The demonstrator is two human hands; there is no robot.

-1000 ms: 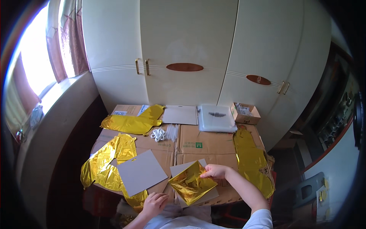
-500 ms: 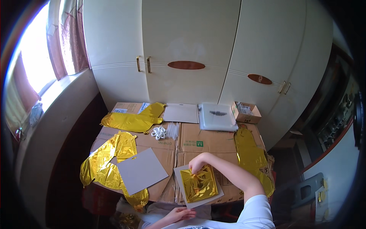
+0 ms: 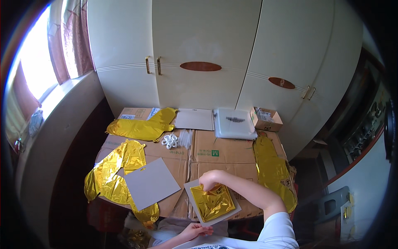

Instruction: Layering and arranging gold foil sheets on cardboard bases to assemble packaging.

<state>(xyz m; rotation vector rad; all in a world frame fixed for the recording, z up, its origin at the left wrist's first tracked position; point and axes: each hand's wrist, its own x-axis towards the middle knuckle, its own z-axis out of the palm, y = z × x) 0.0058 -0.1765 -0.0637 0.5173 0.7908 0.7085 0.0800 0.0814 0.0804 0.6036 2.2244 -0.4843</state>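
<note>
My right hand (image 3: 210,180) reaches in from the right and curls closed over the far edge of a folded gold foil balloon (image 3: 213,206). Its fingertips are partly hidden in the creased foil. The balloon lies flat on a grey card (image 3: 232,215), tilted at the table's near edge. My left hand (image 3: 197,230) is low at the card's near corner, fingers stretched out beside its edge; whether they touch it I cannot tell. Left of it, a second grey card (image 3: 152,184) overlaps a spread gold foil balloon (image 3: 112,176).
Flattened cardboard (image 3: 232,159) covers the table. More gold foil balloons lie at the back left (image 3: 143,128) and right (image 3: 271,170). White rings (image 3: 170,141), clear sticks (image 3: 185,139), a pale card (image 3: 195,119), a clear plastic pack (image 3: 235,124) and a small box (image 3: 265,120) sit farther back.
My right hand has shifted slightly left and down over the foil, which looks flatter now. My left hand stays by the card's near corner. The whole view has shifted a little.
</note>
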